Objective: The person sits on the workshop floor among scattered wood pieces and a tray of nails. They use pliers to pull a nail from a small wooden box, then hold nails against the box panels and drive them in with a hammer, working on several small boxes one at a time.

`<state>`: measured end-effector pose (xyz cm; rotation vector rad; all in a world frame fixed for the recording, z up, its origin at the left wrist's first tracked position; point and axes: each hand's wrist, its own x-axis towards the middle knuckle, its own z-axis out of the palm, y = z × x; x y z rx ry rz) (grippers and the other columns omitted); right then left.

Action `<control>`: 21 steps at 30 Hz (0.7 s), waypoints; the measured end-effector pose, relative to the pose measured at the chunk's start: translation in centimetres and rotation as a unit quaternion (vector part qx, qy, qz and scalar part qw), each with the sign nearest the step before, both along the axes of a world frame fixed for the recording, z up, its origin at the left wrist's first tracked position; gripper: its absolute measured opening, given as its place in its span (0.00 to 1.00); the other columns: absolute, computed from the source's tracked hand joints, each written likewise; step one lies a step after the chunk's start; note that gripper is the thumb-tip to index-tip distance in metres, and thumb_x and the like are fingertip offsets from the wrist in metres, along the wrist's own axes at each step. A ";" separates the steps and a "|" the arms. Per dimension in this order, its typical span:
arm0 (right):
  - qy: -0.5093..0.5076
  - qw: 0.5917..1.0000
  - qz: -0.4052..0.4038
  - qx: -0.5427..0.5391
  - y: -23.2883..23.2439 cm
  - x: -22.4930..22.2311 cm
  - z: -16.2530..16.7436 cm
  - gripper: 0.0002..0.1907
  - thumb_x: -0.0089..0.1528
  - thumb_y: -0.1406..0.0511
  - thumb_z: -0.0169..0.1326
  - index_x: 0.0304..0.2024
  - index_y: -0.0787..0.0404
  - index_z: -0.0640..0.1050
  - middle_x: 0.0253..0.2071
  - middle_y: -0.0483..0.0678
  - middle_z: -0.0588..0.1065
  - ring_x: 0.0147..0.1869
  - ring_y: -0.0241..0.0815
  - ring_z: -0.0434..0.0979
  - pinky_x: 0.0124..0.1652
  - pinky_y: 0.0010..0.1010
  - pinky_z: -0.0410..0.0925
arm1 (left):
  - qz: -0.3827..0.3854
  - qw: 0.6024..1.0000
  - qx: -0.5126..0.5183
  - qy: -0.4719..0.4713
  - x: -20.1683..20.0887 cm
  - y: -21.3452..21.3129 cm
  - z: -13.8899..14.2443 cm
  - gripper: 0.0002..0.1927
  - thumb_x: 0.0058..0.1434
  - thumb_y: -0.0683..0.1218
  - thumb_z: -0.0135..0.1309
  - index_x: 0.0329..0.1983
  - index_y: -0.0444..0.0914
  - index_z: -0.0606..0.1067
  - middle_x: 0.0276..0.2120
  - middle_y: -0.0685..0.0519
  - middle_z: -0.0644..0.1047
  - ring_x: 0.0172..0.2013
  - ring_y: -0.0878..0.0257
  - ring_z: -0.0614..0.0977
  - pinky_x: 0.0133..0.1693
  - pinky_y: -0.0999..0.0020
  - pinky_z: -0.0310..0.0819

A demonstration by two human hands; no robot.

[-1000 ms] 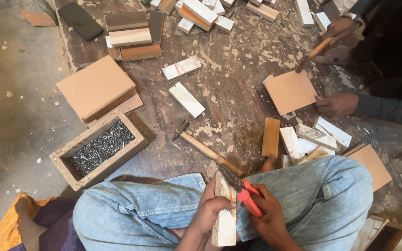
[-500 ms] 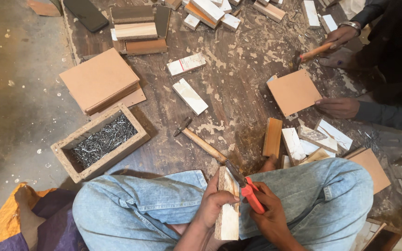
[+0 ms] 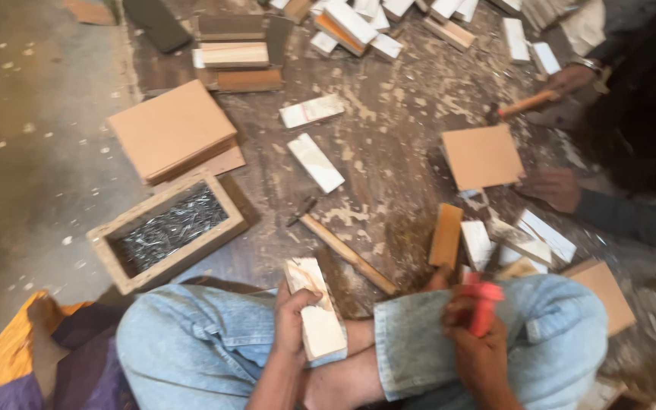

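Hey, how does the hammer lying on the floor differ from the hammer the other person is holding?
The hammer on the floor lies flat and untouched just beyond the wearer's knees; the co-worker's hammer is gripped in a co-worker's hand. The floor hammer shows its dark metal head and full pale handle; the held one shows an orange-brown handle, partly covered. Both have wooden handles and lie at a slant in the view.

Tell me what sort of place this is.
Probably a small floor-level woodworking shop. A wooden box of nails, a hammer and many cut wood blocks lie on the scuffed floor; the left hand holds a wood block.
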<state>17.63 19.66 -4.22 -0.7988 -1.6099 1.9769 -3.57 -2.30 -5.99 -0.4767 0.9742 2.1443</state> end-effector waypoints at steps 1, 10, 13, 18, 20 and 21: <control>-0.004 0.999 0.033 -0.030 0.3 1.0 0.5 0.19 0.48 0.77 0.56 0.42 0.62 0.77 0.35 0.48 0.72 0.40 0.41 0.72 0.40 0.31 0.66 | -0.023 0.999 -0.015 0.024 -0.2 -0.1 -0.3 0.27 0.51 0.37 0.50 0.57 0.34 0.70 0.36 0.45 0.78 0.31 0.54 0.82 0.31 0.60 0.80; 0.003 0.993 0.060 -0.099 1.0 7.2 5.0 0.24 0.44 0.78 0.58 0.44 0.64 0.78 0.43 0.47 0.73 0.38 0.41 0.71 0.39 0.33 0.67 | -0.056 0.915 -0.282 0.285 -2.0 2.1 -2.5 0.31 0.57 0.37 0.57 0.66 0.35 0.68 0.52 0.47 0.77 0.47 0.62 0.79 0.47 0.67 0.75; -0.087 0.994 0.068 -0.023 2.3 10.4 6.6 0.26 0.47 0.77 0.60 0.50 0.66 0.80 0.38 0.48 0.73 0.41 0.40 0.72 0.43 0.33 0.68 | -0.051 0.884 -0.324 0.334 -1.9 3.8 -2.8 0.33 0.57 0.34 0.59 0.67 0.34 0.66 0.54 0.44 0.75 0.50 0.60 0.77 0.50 0.66 0.72; -0.165 0.983 0.084 0.000 2.3 13.5 9.3 0.40 0.46 0.75 0.58 0.63 0.57 0.71 0.46 0.44 0.77 0.50 0.39 0.74 0.50 0.28 0.66 | -0.197 0.906 -0.183 0.326 5.4 7.5 2.4 0.35 0.56 0.35 0.55 0.68 0.39 0.61 0.55 0.48 0.74 0.51 0.60 0.76 0.50 0.67 0.73; -0.123 0.980 0.117 0.101 1.6 13.5 9.9 0.37 0.48 0.74 0.57 0.62 0.58 0.72 0.52 0.47 0.76 0.55 0.43 0.75 0.54 0.29 0.66 | -0.259 0.854 -0.129 0.433 8.5 8.7 5.3 0.17 0.59 0.35 0.54 0.53 0.33 0.75 0.55 0.45 0.75 0.54 0.57 0.78 0.50 0.68 0.73; -0.087 0.971 0.131 0.183 1.3 13.4 10.2 0.33 0.48 0.75 0.55 0.59 0.59 0.75 0.54 0.49 0.74 0.58 0.46 0.75 0.56 0.31 0.67 | -0.290 0.820 -0.096 0.484 9.6 9.4 6.6 0.11 0.61 0.36 0.54 0.45 0.31 0.82 0.55 0.44 0.75 0.55 0.55 0.79 0.50 0.68 0.73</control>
